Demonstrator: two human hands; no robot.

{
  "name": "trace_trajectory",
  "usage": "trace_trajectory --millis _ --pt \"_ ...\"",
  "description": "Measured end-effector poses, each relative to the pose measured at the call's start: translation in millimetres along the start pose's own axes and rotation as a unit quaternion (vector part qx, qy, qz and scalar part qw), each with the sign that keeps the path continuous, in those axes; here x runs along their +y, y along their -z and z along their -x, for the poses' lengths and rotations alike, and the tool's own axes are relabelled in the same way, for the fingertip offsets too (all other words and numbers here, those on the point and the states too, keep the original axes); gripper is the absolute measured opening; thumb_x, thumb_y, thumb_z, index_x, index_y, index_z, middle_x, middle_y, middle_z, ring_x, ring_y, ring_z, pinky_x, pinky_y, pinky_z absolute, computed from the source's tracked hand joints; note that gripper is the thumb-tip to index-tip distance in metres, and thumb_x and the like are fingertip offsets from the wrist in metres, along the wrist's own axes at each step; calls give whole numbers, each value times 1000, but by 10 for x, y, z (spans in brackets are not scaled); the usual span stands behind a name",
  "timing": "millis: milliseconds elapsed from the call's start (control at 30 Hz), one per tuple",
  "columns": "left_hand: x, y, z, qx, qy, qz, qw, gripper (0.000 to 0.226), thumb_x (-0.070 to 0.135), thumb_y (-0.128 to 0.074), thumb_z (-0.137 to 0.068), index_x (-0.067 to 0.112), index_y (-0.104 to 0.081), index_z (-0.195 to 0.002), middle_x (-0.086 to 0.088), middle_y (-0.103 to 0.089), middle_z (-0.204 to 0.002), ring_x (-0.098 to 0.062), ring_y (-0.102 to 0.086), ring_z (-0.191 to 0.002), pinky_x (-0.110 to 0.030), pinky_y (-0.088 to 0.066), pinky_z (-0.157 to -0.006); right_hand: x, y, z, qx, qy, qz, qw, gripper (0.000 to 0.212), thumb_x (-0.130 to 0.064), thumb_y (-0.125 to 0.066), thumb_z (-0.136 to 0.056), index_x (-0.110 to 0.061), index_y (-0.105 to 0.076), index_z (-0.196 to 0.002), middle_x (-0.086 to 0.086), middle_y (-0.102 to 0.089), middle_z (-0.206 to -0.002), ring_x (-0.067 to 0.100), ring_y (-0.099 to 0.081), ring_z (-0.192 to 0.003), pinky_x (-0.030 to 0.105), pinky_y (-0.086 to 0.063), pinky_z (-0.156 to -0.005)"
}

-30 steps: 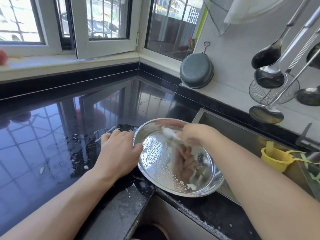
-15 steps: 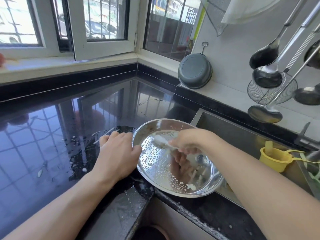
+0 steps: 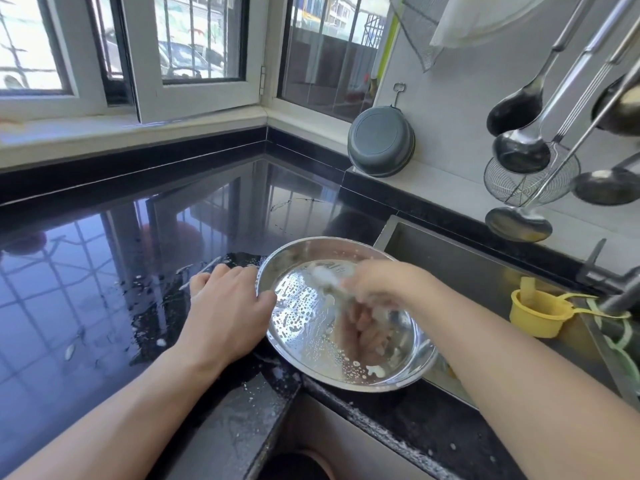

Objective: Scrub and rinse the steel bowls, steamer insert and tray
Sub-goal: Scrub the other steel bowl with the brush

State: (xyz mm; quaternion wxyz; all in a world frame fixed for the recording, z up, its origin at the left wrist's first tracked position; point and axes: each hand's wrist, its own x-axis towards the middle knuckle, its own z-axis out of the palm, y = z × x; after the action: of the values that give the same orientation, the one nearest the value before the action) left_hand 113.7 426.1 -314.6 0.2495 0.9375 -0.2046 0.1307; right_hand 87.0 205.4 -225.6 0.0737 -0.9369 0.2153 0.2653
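A wide steel bowl (image 3: 304,344) sits on the black counter edge beside the sink, its inside flecked with soap foam. My left hand (image 3: 225,313) grips its left rim, thumb over the edge. My right hand (image 3: 377,284) is inside the bowl near the far wall and holds a foamy white scrubber (image 3: 327,276); hand and scrubber are motion-blurred. The bowl's polished bottom mirrors my right hand.
The steel sink (image 3: 460,268) lies to the right with a yellow cup (image 3: 540,311) on its edge and the tap (image 3: 609,289) above. Ladles and a wire skimmer (image 3: 523,181) hang on the wall. A grey basin (image 3: 381,142) leans at the back. The black counter (image 3: 104,271) is wet.
My right hand has swept the scrubber from the bowl's upper middle toward the left and back along the far wall. The left hand keeps its hold and the bowl stays put.
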Motion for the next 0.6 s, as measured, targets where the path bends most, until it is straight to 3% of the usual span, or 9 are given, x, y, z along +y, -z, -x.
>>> trace_trajectory --millis 67,100,200,233,300,367,433,500,600 --pt "-6 -4 -3 1 0 -12 1000 30 40 -28 -84 22 -52 -77 7 -56 -81 -17 -44 -90 -34 -21 -92 -82 -67 55 -42 13 -5 999 42 -34 -41 -109 -5 -67 -95 5 -68 -70 13 -51 -41 18 -37 -39" --pt "-3 -2 -1 0 2 -15 1000 30 40 -28 -84 23 -51 -76 7 -56 -81 -17 -44 -89 -34 -21 -91 -43 -63 8 -33 16 2 999 38 -31 -42 -108 -6 -68 -97 6 -70 -74 14 -59 -48 19 -40 -41" --pt "21 9 6 0 1 -4 1000 28 39 -29 -84 22 -48 -73 6 -54 -78 -18 -44 -88 -36 -23 -92 193 79 -118 111 -26 62 992 25 -23 -52 -100 -11 -68 -115 9 -71 -108 29 -68 -98 34 -56 -79" --pt "19 20 10 -1 3 -2 1000 27 38 -28 -83 22 -47 -73 7 -53 -77 -19 -44 -88 -37 -23 -93 230 64 -151 127 -36 98 986 24 -22 -56 -97 -13 -68 -115 7 -69 -104 30 -67 -99 37 -56 -83" --pt "25 33 14 -3 4 -3 1000 27 39 -28 -82 22 -47 -73 7 -53 -77 -19 -44 -88 -37 -23 -93 168 -28 -64 74 -5 131 989 22 -16 -64 -91 -11 -68 -112 3 -62 -83 27 -66 -80 32 -54 -69" --pt "29 29 14 0 2 -8 1000 28 39 -28 -83 22 -48 -74 7 -53 -78 -19 -43 -88 -36 -22 -92 94 -126 54 20 10 103 994 17 -15 -57 -97 -6 -70 -104 3 -64 -73 19 -63 -63 28 -47 -56" --pt "21 23 11 1 2 -7 1000 28 39 -28 -83 22 -48 -74 7 -53 -78 -19 -43 -88 -35 -21 -91 124 -83 68 15 22 133 991 26 -18 -49 -102 -3 -68 -110 7 -69 -87 21 -64 -72 27 -47 -60" --pt "24 22 12 -1 1 -1 1000 27 38 -28 -83 23 -48 -74 7 -53 -78 -19 -43 -88 -35 -21 -91 206 17 -5 55 -10 199 978 36 -18 -56 -97 -11 -60 -132 9 -61 -105 28 -60 -88 32 -47 -71" --pt "24 27 13 -1 3 -1 1000 27 38 -28 -83 22 -48 -73 7 -53 -77 -19 -44 -88 -37 -23 -92 114 -70 40 25 6 176 984 32 -23 -62 -94 -10 -67 -122 3 -66 -96 27 -65 -78 34 -54 -68"
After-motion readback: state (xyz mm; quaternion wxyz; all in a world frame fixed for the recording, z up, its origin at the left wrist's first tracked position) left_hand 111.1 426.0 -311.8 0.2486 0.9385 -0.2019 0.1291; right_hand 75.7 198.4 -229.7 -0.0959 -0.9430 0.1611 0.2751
